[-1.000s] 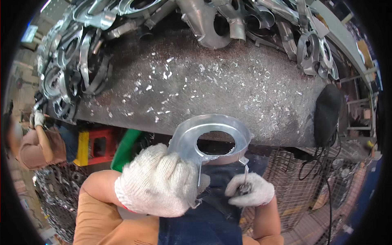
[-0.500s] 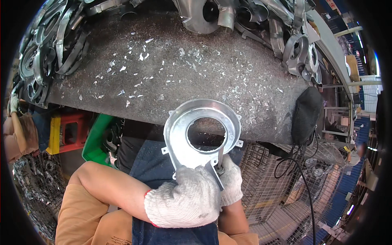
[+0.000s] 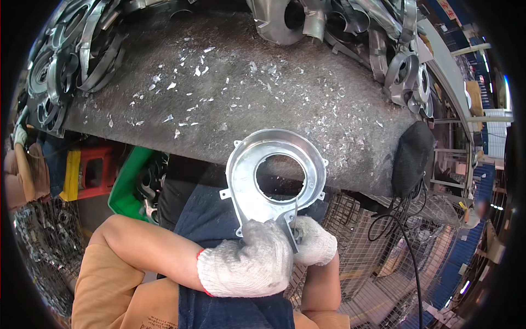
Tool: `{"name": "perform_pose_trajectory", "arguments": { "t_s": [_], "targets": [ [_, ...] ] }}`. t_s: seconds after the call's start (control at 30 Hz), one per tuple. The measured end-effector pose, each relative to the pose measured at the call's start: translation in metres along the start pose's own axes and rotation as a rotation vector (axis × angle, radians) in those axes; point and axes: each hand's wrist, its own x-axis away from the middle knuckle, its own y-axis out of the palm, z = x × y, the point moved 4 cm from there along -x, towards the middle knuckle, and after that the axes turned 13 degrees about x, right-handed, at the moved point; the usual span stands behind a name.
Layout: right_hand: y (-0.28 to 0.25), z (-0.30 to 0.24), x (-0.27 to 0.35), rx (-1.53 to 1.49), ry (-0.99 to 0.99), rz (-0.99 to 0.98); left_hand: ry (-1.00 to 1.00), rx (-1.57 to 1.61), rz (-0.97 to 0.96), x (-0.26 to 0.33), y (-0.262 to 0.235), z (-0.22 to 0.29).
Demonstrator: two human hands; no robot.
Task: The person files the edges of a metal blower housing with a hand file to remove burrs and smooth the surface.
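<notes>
A shiny scroll-shaped metal housing (image 3: 241,186), with a round opening and small lugs around its rim, is held up over my lap, near the bench edge. My left hand (image 3: 249,260), in a white knit glove, closes around its lower end. My right hand (image 3: 315,241), gloved too, is beside the housing's outlet end. Its fingers are closed around a slim metal tool (image 3: 296,211) that points up along the housing's edge. The outlet wall partly hides the tool's lower part and those fingers.
The dark bench (image 3: 219,109) is strewn with metal shavings. Similar castings (image 3: 285,22) are piled along its far side and left. A black cloth-covered object (image 3: 412,156) with a cable sits at its right edge. Wire cages, a green bin (image 3: 129,183) and another person's gloved hand (image 3: 21,136) surround it.
My right hand has shifted slightly right and up, its wrist turned, with the tool still in it. The housing has tilted a little, still in my left hand. The whole view has shifted slightly.
</notes>
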Motion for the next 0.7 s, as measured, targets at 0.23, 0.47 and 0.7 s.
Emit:
{"name": "perform_pose_trajectory", "arguments": {
  "t_s": [0.23, 0.47, 0.7],
  "targets": [
    [-0.005, -0.002, -0.004, 0.358, -0.110, 0.019, -0.018, 0.031, 0.062, 0.006, -0.001, -0.001],
    [-0.003, -0.010, 0.007, 0.603, 0.213, 0.581, -0.027, 0.030, 0.060, 0.006, 0.002, -0.001],
    [-0.001, 0.015, 0.008, 0.426, 0.226, 0.338, -0.024, 0.115, 0.047, 0.005, 0.002, -0.008]
  ]
}}
